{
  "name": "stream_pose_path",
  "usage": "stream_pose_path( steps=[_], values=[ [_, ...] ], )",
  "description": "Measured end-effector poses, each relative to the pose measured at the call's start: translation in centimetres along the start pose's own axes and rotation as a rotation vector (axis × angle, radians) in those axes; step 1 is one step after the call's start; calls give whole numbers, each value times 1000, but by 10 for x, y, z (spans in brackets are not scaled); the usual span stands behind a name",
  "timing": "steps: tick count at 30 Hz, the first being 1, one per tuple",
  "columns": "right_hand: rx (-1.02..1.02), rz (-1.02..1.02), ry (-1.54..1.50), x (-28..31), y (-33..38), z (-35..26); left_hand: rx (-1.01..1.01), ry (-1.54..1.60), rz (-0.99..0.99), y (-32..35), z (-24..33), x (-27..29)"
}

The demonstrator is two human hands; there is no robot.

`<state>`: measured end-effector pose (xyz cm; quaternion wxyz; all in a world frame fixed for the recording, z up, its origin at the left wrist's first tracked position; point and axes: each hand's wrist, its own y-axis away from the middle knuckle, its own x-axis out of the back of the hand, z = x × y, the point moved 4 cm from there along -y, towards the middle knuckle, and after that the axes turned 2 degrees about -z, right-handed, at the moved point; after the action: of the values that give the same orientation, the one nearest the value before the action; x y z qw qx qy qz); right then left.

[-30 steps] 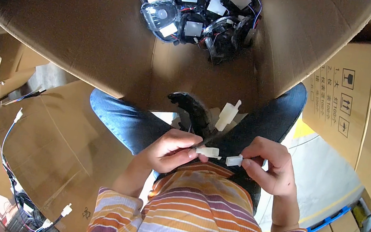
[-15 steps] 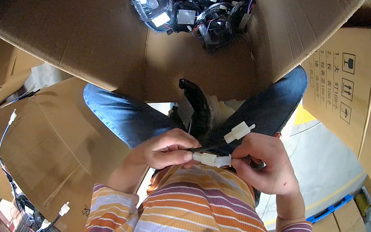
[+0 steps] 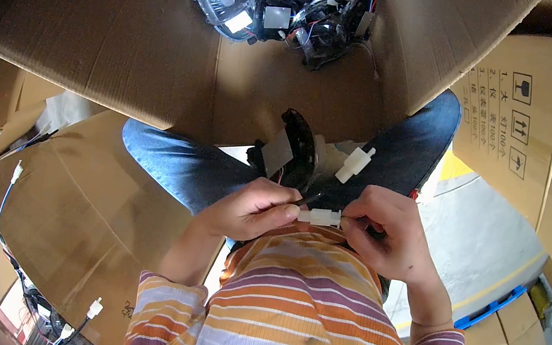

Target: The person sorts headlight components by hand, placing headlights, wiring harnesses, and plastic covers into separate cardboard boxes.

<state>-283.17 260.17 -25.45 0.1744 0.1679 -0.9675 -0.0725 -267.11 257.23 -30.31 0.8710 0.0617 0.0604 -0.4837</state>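
In front of my belly, a white plastic wire connector (image 3: 319, 217) lies level between my two hands. My left hand (image 3: 257, 207) is closed, with thumb and finger pinching its left end. At the other end my right hand (image 3: 386, 232) pinches with curled fingers, over dark wire partly hidden in the palm. The two connector halves appear mated. A second white connector (image 3: 355, 163) sticks up just beyond my right hand on a dark lead. Between my knees rests a black lamp unit (image 3: 301, 151) with a pale label; its lower part is hidden.
A large open carton (image 3: 123, 40) stands ahead, with several clear-lensed lamps (image 3: 224, 4) inside. To the left, cardboard (image 3: 76, 206) has wires with a white connector (image 3: 95, 309) beside it. A printed carton (image 3: 513, 131) and a blue plastic edge (image 3: 493, 308) are on the right.
My hands have moved slightly up and closer together, and less of the connector shows between them. The second connector and lamp unit have shifted and turned.
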Motion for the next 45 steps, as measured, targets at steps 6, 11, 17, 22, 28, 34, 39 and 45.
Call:
stream_pose_path(
  steps=[6,11,17,22,28,34,39,45],
  values=[
    [-81,19,-80,-9,7,6,40,4,35,-1,2,-5],
    [-68,50,-106,-9,6,8,135,-132,-51,0,-1,-16],
    [-119,-16,-185,-7,15,17,233,170,32,2,-8,-12],
    [-76,22,-85,-3,22,24,219,-82,-14,-1,-5,-14],
    [-50,-75,-133,8,39,20,113,-223,192,-2,7,-15],
    [-66,50,-151,21,39,17,-1,-147,47,8,7,-4],
    [-32,-20,-218,13,32,12,23,-221,85,7,15,-5],
    [27,-16,-226,12,31,6,-136,-226,89,9,15,-10]
  ],
)
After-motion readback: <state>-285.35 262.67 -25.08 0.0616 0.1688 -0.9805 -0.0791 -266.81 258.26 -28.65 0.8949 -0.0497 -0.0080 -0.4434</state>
